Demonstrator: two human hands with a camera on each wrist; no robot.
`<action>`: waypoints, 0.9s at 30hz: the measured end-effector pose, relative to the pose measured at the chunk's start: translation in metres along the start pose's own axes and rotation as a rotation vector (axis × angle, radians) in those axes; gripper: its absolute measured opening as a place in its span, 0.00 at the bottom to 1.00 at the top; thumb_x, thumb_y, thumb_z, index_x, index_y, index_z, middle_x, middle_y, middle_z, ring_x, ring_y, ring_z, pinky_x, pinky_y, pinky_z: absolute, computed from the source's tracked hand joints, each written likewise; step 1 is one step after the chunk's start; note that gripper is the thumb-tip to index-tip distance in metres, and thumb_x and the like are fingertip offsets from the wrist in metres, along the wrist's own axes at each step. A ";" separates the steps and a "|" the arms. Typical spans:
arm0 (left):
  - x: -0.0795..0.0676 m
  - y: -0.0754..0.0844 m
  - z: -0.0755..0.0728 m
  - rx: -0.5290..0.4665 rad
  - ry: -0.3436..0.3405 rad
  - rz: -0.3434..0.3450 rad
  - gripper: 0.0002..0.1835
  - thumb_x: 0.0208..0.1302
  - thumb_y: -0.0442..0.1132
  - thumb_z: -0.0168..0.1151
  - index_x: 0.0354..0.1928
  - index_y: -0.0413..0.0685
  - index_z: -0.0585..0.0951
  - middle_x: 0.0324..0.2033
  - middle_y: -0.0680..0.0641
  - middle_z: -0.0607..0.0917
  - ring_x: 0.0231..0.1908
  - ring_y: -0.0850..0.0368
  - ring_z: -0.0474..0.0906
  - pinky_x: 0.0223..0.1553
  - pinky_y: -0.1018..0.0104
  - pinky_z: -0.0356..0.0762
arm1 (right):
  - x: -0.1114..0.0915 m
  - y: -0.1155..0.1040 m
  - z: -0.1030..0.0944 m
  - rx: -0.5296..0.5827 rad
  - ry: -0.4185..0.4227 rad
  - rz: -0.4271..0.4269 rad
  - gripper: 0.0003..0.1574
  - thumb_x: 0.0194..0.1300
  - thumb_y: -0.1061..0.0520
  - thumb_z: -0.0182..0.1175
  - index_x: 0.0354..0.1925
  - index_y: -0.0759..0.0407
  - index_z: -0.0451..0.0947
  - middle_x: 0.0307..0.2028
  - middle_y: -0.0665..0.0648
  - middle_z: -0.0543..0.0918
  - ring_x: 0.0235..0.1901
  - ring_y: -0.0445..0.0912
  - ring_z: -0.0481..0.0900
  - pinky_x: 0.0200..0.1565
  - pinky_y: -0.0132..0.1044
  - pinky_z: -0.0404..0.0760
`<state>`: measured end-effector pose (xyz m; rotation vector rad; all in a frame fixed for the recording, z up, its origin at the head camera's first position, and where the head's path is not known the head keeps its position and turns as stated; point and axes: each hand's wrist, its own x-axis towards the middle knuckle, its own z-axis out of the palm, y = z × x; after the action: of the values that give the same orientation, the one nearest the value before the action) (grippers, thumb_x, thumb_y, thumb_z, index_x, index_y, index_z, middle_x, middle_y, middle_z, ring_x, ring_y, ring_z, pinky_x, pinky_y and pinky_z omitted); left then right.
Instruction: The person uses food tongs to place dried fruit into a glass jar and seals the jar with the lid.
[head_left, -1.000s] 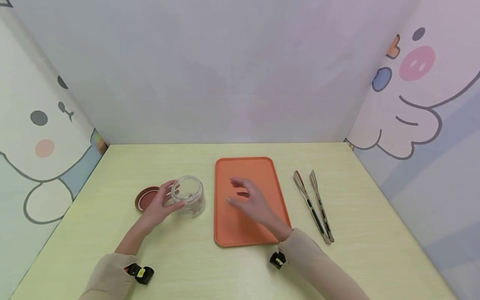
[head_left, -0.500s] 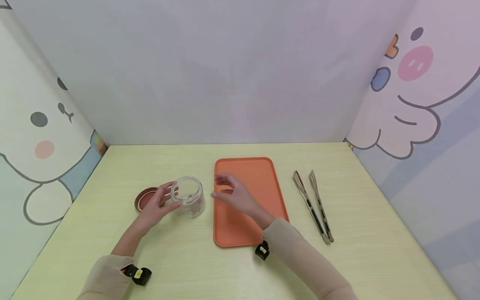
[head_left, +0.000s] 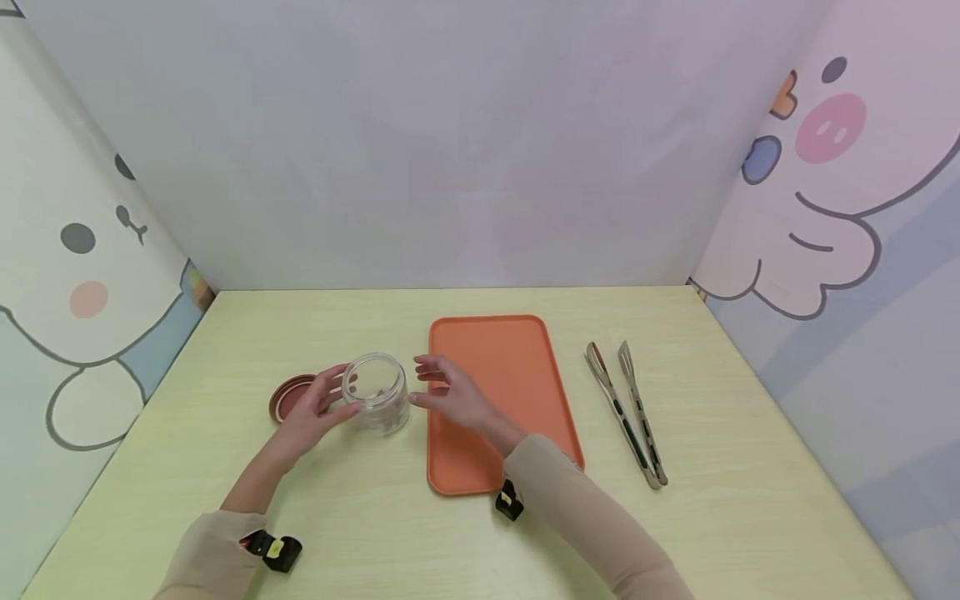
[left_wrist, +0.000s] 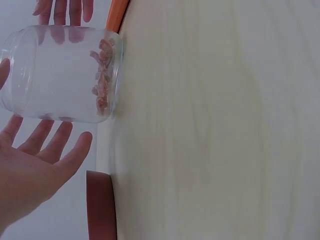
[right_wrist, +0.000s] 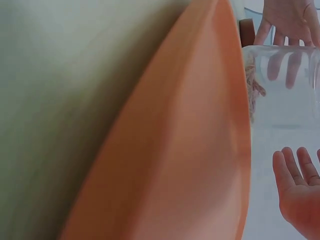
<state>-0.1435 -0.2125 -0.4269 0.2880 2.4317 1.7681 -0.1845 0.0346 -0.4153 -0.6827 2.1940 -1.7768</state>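
A clear glass jar (head_left: pixel 377 396) without its lid stands upright on the table, left of centre. Small pinkish-brown pieces (left_wrist: pixel 103 77) lie on its bottom. My left hand (head_left: pixel 309 417) is at the jar's left side, thumb toward the front and fingers spread along the wall, with fingertips right at the glass. My right hand (head_left: pixel 453 396) is beside the jar's right side, over the left edge of an orange tray (head_left: pixel 510 346). Its fingers are spread and relaxed, and a narrow gap to the glass shows in the right wrist view. The jar's reddish-brown lid (head_left: pixel 288 396) lies partly behind my left hand.
Right of the tray, metal tongs (head_left: pixel 626 412) with dark grips lie spread on the pale wooden table (head_left: pixel 360 533). A plain backdrop (head_left: pixel 465 150) rises behind the table's far edge, and cartoon-printed panels flank both sides.
My right hand has moved left from over the middle of the tray to beside the jar. My left hand has barely shifted. The jar, tray, lid and tongs stay in place.
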 end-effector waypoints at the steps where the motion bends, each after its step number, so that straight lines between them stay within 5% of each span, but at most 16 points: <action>1: 0.000 0.001 0.000 -0.001 0.001 -0.002 0.35 0.57 0.44 0.59 0.64 0.49 0.54 0.59 0.38 0.61 0.59 0.39 0.55 0.49 0.47 0.65 | 0.002 0.005 0.001 -0.010 -0.001 -0.001 0.34 0.54 0.60 0.62 0.58 0.59 0.63 0.50 0.59 0.71 0.51 0.49 0.69 0.49 0.39 0.70; 8: 0.000 0.000 -0.001 0.002 -0.001 -0.007 0.36 0.57 0.44 0.59 0.64 0.48 0.54 0.60 0.37 0.60 0.58 0.39 0.56 0.49 0.47 0.65 | -0.002 -0.015 0.006 0.011 -0.022 -0.010 0.34 0.54 0.64 0.61 0.58 0.65 0.61 0.51 0.65 0.69 0.52 0.58 0.67 0.51 0.49 0.67; 16: -0.001 0.001 -0.001 -0.024 -0.006 -0.005 0.35 0.59 0.41 0.58 0.64 0.46 0.53 0.59 0.35 0.60 0.58 0.38 0.56 0.50 0.47 0.64 | -0.002 -0.015 0.013 -0.006 -0.044 -0.025 0.33 0.54 0.66 0.61 0.57 0.68 0.61 0.48 0.62 0.71 0.51 0.59 0.68 0.49 0.48 0.69; 23: -0.003 0.001 -0.005 -0.047 0.000 0.002 0.32 0.62 0.41 0.54 0.64 0.40 0.53 0.58 0.34 0.60 0.57 0.39 0.57 0.48 0.66 0.68 | -0.003 -0.015 0.015 -0.006 -0.036 -0.011 0.33 0.54 0.65 0.61 0.57 0.65 0.62 0.48 0.60 0.71 0.50 0.57 0.69 0.49 0.47 0.70; 27: -0.005 0.002 -0.012 -0.023 0.098 -0.003 0.32 0.63 0.46 0.51 0.63 0.39 0.54 0.58 0.35 0.61 0.58 0.41 0.57 0.48 0.75 0.66 | -0.001 -0.010 0.016 -0.019 -0.031 -0.012 0.33 0.54 0.63 0.62 0.57 0.63 0.63 0.47 0.57 0.72 0.50 0.54 0.70 0.48 0.45 0.71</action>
<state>-0.1406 -0.2245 -0.4218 0.2004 2.4736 1.8495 -0.1744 0.0195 -0.4093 -0.7240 2.1941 -1.7409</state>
